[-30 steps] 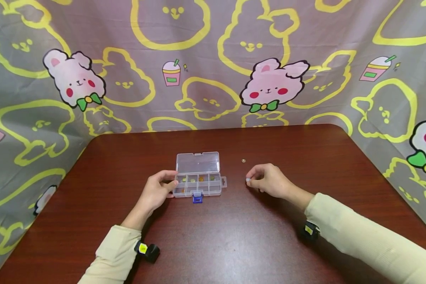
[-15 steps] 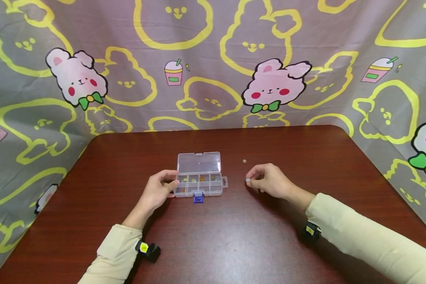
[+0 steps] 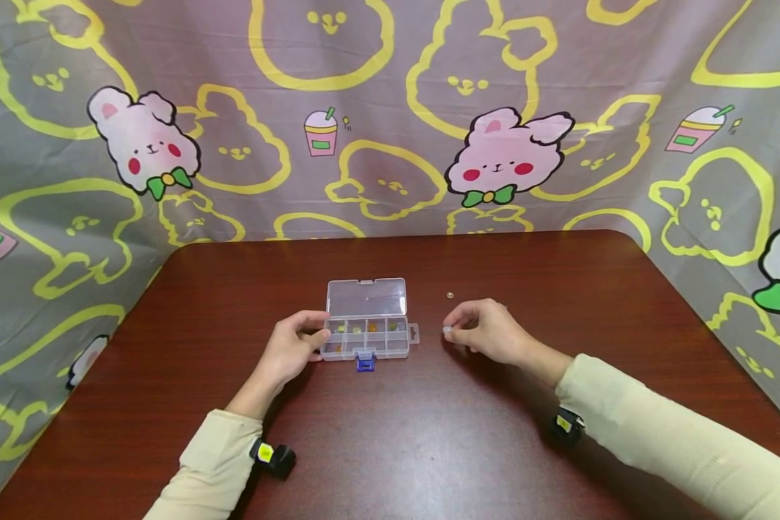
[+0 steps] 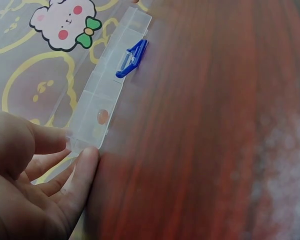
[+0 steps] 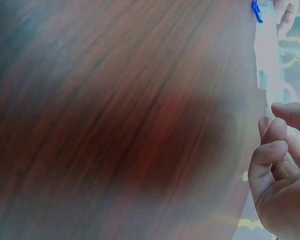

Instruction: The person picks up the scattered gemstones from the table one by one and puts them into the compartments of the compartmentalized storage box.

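A clear plastic compartment box (image 3: 367, 354) lies on the table with its lid (image 3: 367, 297) tipped back. My left hand (image 3: 289, 343) grips the box's left end, thumb at the front and fingers behind. Several small yellow, pale and amber beads sit in the back row of compartments; an orange bead (image 4: 103, 117) shows through the near left compartment. To the right of the box, my right hand (image 3: 487, 331) pinches a small whitish bead (image 3: 447, 330) between thumb and fingertips, low over the table. That bead is hidden by the fingers in the right wrist view.
One more small bead (image 3: 451, 295) lies on the brown table (image 3: 390, 440), behind the right fingertips. A blue latch (image 3: 365, 362) hangs at the box's front, and a hanging tab (image 3: 414, 333) sticks out on its right. A patterned cloth (image 3: 377, 108) stands behind the table.
The right hand has moved slightly left toward the box with the whitish bead. My left hand keeps its grip on the box. The head view has shifted a little.
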Tool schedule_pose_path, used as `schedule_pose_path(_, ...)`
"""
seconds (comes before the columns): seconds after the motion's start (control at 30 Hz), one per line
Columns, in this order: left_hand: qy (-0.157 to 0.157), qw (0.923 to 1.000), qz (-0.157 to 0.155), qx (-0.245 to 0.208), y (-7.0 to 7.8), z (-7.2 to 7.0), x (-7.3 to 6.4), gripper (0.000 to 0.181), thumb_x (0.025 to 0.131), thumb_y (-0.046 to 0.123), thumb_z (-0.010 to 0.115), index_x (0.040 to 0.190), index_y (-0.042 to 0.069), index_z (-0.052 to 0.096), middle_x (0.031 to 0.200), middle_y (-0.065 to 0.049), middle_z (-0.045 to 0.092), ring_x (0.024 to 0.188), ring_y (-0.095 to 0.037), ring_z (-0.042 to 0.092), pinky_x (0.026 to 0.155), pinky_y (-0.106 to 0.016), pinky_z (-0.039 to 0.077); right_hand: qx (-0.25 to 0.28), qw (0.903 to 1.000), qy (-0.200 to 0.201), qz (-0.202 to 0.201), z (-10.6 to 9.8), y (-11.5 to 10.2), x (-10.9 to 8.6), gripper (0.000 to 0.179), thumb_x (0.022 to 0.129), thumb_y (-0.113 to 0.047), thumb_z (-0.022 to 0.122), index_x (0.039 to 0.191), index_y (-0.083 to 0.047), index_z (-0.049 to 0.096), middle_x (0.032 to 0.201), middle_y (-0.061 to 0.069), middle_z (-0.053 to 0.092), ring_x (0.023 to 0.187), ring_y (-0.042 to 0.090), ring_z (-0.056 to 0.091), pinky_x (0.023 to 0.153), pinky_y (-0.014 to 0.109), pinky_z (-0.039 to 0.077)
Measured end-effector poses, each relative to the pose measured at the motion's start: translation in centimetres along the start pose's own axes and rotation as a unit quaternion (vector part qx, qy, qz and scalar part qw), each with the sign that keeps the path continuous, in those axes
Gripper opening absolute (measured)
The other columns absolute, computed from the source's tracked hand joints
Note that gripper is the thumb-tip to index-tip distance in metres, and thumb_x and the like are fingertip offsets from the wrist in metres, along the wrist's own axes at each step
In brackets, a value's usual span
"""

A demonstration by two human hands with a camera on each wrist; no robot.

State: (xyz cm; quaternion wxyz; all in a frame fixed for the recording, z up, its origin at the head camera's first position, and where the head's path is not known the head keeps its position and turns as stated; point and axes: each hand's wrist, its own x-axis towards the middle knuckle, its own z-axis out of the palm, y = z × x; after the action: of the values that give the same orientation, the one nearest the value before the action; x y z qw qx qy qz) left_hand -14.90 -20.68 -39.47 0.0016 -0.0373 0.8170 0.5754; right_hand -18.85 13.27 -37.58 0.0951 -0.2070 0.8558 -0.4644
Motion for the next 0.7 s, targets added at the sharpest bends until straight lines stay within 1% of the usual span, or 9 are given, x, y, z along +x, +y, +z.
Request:
schedule_pose_path(0.27, 0.002, 1.0000, -0.002, 0.005, 0.1, 0.0, -0.1, 0.031, 0.095, -0.003, 0.064, 0.127, -0.003, 0.063, 0.120, -0.025, 0.063, 0.079, -0.017, 0.064, 0.063, -0.028, 0.059, 0.008, 0.9998, 0.001, -0.017, 0.5, -0.7, 0.2, 0.006, 0.088, -0.004, 0.076, 0.093, -0.004, 0.073, 0.076, 0.003, 0.068, 0.057, 0.020, 0.059, 0.049, 0.026, 0.050)
schedule_pose_path(0.43, 0.002, 1.0000, -0.003, 0.007, 0.1, 0.0, -0.1, 0.031, 0.096, -0.003, 0.063, 0.127, -0.003, 0.063, 0.121, -0.026, 0.063, 0.080, -0.018, 0.064, 0.064, -0.030, 0.060, 0.004, 0.9998, 0.004, -0.019, 0.8, -1.0, 0.2, 0.007, 0.088, -0.006, 0.077, 0.094, -0.005, 0.074, 0.077, 0.002, 0.068, 0.056, 0.017, 0.058, 0.049, 0.027, 0.051)
schedule_pose_path(0.53, 0.002, 1.0000, -0.002, 0.008, 0.2, 0.0, -0.2, 0.030, 0.096, -0.003, 0.063, 0.126, -0.003, 0.063, 0.121, -0.026, 0.063, 0.080, -0.018, 0.064, 0.064, -0.031, 0.060, 0.002, 0.9997, 0.006, -0.023, 0.9, -1.2, 0.2, 0.007, 0.088, -0.006, 0.077, 0.094, -0.005, 0.074, 0.077, 0.002, 0.068, 0.056, 0.018, 0.058, 0.049, 0.028, 0.051)
schedule_pose_path(0.7, 0.003, 1.0000, -0.003, 0.009, 0.2, 0.0, -0.2, 0.031, 0.096, -0.002, 0.064, 0.126, -0.003, 0.063, 0.121, -0.026, 0.063, 0.080, -0.018, 0.063, 0.064, -0.031, 0.060, 0.007, 0.9996, 0.005, -0.026, 1.1, -1.6, 0.3, 0.008, 0.088, -0.006, 0.077, 0.095, -0.005, 0.074, 0.078, 0.002, 0.068, 0.060, 0.025, 0.061, 0.051, 0.029, 0.052)
